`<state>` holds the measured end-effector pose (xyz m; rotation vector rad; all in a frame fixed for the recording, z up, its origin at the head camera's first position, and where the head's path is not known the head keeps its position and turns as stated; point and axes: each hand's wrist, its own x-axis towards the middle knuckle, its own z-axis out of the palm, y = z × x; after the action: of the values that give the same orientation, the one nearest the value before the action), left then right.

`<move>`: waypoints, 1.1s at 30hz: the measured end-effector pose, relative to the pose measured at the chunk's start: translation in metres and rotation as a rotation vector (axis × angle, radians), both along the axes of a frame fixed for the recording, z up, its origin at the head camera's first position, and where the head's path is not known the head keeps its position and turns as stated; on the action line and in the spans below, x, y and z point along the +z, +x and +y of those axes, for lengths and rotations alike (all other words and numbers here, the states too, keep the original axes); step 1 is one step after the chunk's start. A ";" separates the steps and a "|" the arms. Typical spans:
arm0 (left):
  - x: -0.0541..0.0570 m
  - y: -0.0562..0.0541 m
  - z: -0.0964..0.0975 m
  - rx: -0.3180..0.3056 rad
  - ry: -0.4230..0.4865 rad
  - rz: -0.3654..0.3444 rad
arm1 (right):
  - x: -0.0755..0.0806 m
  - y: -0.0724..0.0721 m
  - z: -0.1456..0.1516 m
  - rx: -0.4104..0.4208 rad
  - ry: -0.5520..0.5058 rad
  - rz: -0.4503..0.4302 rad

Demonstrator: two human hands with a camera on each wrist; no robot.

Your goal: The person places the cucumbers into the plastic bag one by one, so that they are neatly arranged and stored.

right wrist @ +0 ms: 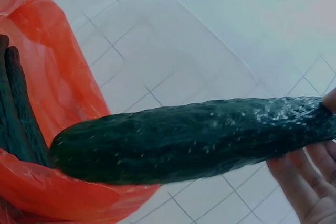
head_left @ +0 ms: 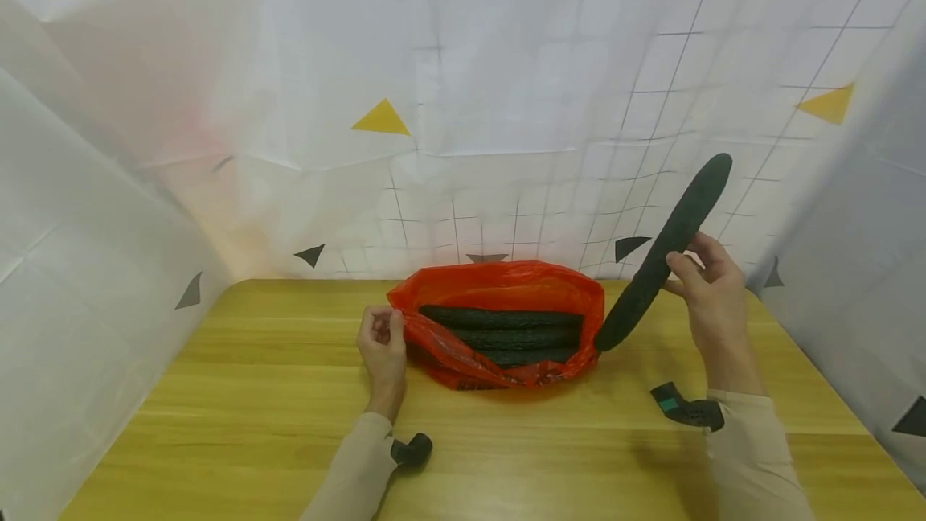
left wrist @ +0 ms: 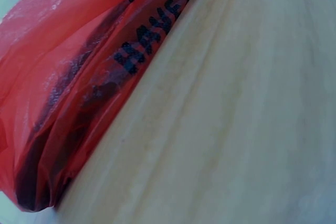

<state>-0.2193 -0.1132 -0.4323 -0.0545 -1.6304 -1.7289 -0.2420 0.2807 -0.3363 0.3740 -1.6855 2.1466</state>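
Observation:
A long dark green cucumber (head_left: 669, 252) is gripped near its middle by my right hand (head_left: 712, 280), thumb on one side and fingers on the other. It slants, its lower end at the right rim of a red plastic bag (head_left: 499, 276). Several cucumbers (head_left: 506, 336) lie side by side inside the bag, whose mouth gapes upward. My left hand (head_left: 383, 344) pinches the bag's left rim. In the right wrist view the held cucumber (right wrist: 184, 140) crosses in front of the bag's edge (right wrist: 68, 51). Dark lettering marks the bag's front (left wrist: 142, 40) in the left wrist view.
The bag stands on a wood-grain table (head_left: 239, 392), close to its back edge. White sheeting (head_left: 506, 63) with grid lines and yellow and black triangles hangs behind and on both sides. Black wrist devices (head_left: 412, 451) sit on both sleeves.

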 end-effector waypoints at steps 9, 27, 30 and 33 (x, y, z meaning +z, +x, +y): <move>0.001 -0.001 0.000 0.001 -0.001 -0.007 | 0.003 0.000 -0.017 -0.034 -0.125 0.120; 0.000 0.001 0.000 0.014 -0.015 -0.024 | -0.009 -0.008 -0.044 0.053 -0.072 0.282; 0.000 0.001 0.000 0.018 -0.018 -0.021 | -0.011 -0.010 -0.047 0.049 -0.035 0.282; 0.001 0.001 0.000 0.018 -0.018 -0.014 | -0.013 -0.011 -0.049 0.036 0.017 0.269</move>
<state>-0.2183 -0.1130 -0.4317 -0.0359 -1.6524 -1.7040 -0.2532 0.2315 -0.3495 0.6702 -1.5556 2.0028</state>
